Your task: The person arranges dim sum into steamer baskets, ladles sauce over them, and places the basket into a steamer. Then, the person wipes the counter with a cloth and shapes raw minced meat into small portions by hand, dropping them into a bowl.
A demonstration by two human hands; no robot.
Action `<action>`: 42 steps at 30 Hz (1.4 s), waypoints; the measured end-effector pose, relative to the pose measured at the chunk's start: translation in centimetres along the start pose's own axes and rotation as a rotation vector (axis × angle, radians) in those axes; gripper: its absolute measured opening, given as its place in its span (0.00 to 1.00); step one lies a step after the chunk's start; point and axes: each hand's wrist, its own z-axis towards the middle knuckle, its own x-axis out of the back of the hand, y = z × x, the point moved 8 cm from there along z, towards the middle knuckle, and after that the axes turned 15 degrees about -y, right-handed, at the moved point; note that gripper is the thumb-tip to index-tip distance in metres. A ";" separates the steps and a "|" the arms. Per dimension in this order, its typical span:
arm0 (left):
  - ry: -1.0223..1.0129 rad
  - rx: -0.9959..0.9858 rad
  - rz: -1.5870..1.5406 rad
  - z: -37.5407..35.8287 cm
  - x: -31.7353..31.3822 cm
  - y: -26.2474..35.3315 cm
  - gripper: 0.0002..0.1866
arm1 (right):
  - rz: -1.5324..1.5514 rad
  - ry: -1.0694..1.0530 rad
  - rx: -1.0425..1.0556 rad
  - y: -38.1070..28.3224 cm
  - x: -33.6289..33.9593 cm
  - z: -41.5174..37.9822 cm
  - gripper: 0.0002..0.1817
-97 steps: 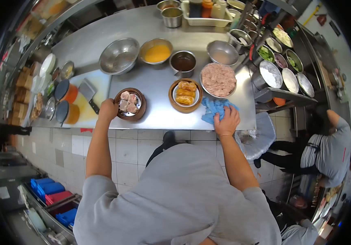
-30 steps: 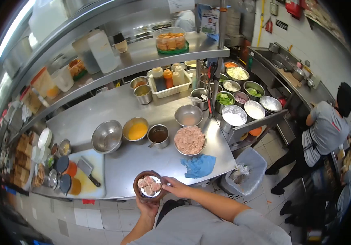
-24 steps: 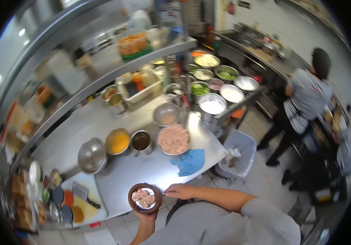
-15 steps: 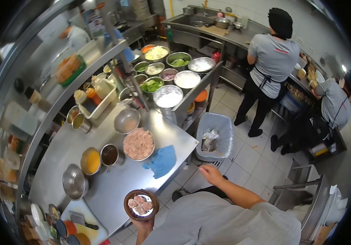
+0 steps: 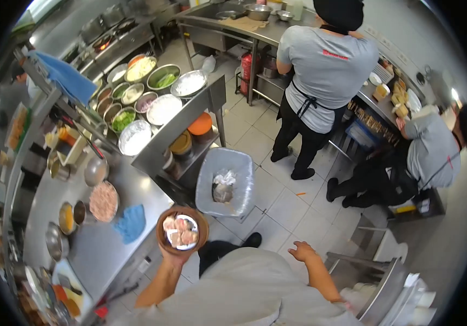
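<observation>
My left hand (image 5: 174,257) grips a small round bamboo steamer basket (image 5: 203,232) from below, level in front of my body. Inside it a small white plate (image 5: 189,219) carries several pale pink dumplings (image 5: 181,230). The basket is past the right edge of the steel table (image 5: 95,261), beside a blue cloth (image 5: 130,223) lying there. My right hand (image 5: 302,251) hangs over the floor on my other side, fingers apart, with nothing in it. A metal bowl of minced meat (image 5: 104,201) stands on the table near the cloth.
A grey bin with a liner (image 5: 248,185) stands on the tiled floor ahead. Beyond it, a steel counter (image 5: 212,100) holds several ingredient bowls. One person (image 5: 326,70) stands ahead at the back counter; another (image 5: 431,144) bends at the right. A metal-framed stand (image 5: 377,288) is near my right.
I have turned to the right and moved away from the table. The steamer basket has come along in my left hand. My right hand has swung outward and its fingers have spread.
</observation>
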 end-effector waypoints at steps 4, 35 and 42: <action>0.180 0.009 -0.042 5.0 -3.3 -5.7 0.26 | 0.005 0.080 0.153 1.1 7.8 1.1 0.39; 0.162 -0.120 -0.094 48.5 -12.7 -15.3 0.29 | -0.311 0.403 0.825 -17.9 58.9 5.0 0.43; 0.191 -0.190 -0.112 52.9 -13.7 -15.5 0.30 | -0.229 0.574 0.866 -17.1 63.9 3.0 0.55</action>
